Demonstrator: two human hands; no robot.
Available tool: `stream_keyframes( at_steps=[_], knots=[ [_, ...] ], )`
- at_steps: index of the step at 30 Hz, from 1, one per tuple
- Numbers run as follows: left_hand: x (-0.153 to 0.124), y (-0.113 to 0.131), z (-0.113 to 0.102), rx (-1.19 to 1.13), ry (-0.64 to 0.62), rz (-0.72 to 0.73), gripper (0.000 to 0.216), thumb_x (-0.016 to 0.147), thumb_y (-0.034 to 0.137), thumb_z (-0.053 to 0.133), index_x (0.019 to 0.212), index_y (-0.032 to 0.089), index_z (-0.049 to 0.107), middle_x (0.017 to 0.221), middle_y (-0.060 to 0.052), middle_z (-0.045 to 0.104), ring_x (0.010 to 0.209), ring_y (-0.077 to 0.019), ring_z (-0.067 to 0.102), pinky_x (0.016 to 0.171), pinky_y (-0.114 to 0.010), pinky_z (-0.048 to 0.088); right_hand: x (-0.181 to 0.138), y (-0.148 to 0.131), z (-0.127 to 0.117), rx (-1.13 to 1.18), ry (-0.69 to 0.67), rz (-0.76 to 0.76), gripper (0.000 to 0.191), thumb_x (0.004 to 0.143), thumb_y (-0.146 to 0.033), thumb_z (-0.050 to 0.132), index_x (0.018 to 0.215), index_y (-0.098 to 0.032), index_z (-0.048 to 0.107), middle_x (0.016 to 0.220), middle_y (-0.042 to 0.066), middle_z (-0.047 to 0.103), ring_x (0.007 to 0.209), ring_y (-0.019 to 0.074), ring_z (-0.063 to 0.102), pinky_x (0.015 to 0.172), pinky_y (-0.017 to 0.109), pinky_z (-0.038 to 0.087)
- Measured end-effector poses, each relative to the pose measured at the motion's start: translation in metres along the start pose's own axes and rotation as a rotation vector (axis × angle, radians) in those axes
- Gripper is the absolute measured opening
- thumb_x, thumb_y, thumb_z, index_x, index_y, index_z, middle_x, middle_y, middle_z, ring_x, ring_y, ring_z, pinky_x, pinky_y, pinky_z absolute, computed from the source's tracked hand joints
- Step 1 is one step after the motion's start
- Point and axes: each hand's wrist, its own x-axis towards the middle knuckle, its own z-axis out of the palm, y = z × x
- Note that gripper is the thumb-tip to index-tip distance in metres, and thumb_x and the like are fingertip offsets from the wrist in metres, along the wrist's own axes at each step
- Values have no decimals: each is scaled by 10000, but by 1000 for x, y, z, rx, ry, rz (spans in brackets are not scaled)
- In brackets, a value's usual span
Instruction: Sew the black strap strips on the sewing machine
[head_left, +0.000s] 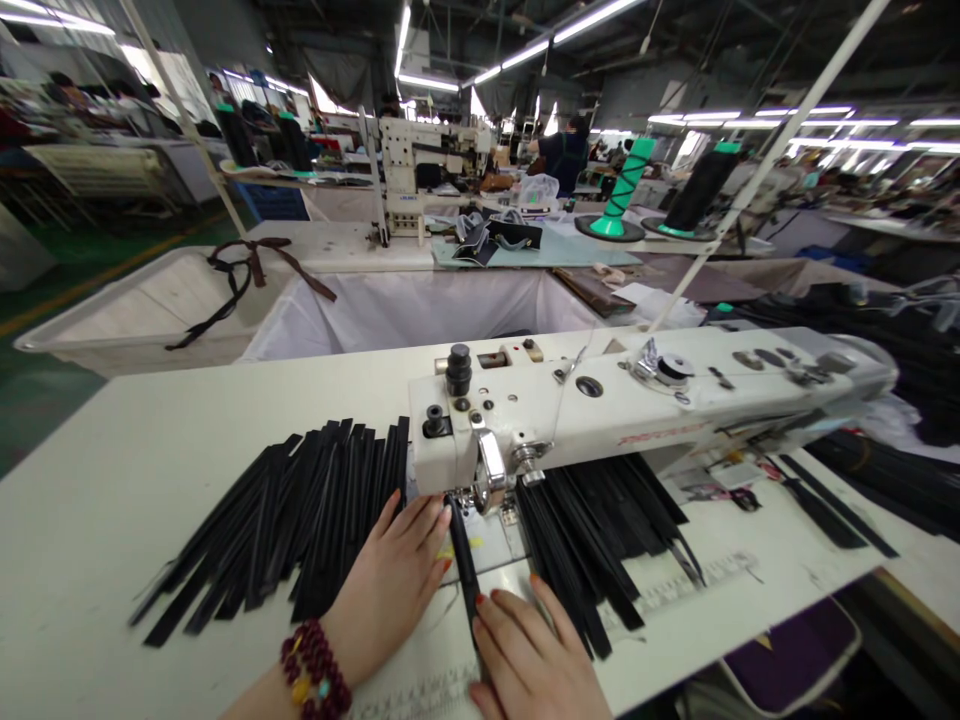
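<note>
A narrow black strip point(463, 550) runs lengthwise from under the presser area of a white sewing machine point(585, 390) toward me. My left hand point(397, 565) lies palm down left of it, fingers stretched out, fingertips close to the needle area and beside the strip's edge. Over the strip's near end rests my right hand point(532, 650), its fingers and thumb closed about it; that end is hidden. Left of the machine head, many similar black strips point(300, 510) are fanned out on the table. Another bundle of strips point(592, 530) lies under the machine arm.
The white tabletop point(82, 510) carries ruler markings point(697, 580) near its front edge. Beyond it stand a cloth-lined bin point(420, 305) and a second sewing machine point(405, 170). Thread cones point(626, 185) are behind. Loose black pieces point(825, 510) lie at the right.
</note>
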Motion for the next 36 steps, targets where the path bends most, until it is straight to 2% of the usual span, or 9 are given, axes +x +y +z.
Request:
stream_keyframes(
  at_steps=[13,17,20,24,28,31,36],
  knots=[
    [5,-3,-4,-46,-83,-23,359,996,330,428,1161,168,703,1211,-117,705,1216,-289,578,1088,-494,393,25,12,7,-2,-111,12,271,1037,-265,471,1064,-127,703,1063,50,724,1021,194,611,1239,419,90],
    [6,-4,-2,-42,-80,-27,361,1001,323,415,1144,167,708,1192,-119,711,1224,-296,570,1101,-501,377,28,16,13,0,-128,13,308,1027,-148,398,1083,-128,700,1086,63,713,1042,206,597,1229,450,119],
    [7,-5,-2,-28,-74,-16,346,993,305,423,1130,172,711,1140,-110,726,1192,-285,584,1101,-487,377,32,19,16,-14,-173,3,302,989,-104,414,1107,-123,691,1119,79,698,1064,222,580,1221,480,137],
    [9,-5,-4,-25,-98,-20,315,981,266,433,1049,165,723,1108,-109,729,1167,-288,597,1065,-474,408,39,22,20,-62,-241,-25,253,930,-110,513,1099,-119,701,1166,100,676,1072,253,560,1197,522,195],
    [9,-5,-3,-33,-88,-12,294,983,274,446,1060,173,712,1083,-102,727,1160,-285,595,1075,-483,398,47,24,25,-133,-249,-40,231,893,-124,588,1081,-124,722,1174,106,668,1065,285,550,1143,554,289],
    [8,-6,-3,-58,-80,-11,255,981,277,479,997,174,711,1059,-101,723,1153,-292,596,1073,-503,400,51,23,30,-179,-260,-32,237,883,-118,601,1082,-124,729,1185,110,661,1054,292,555,1107,553,341],
    [24,-23,-16,-158,-58,11,216,971,163,476,930,190,686,1088,-85,713,1099,-250,633,1044,-481,456,54,24,33,-183,-269,-29,225,894,-139,627,1096,-115,721,1176,122,659,1016,281,566,1088,549,366]
  ],
)
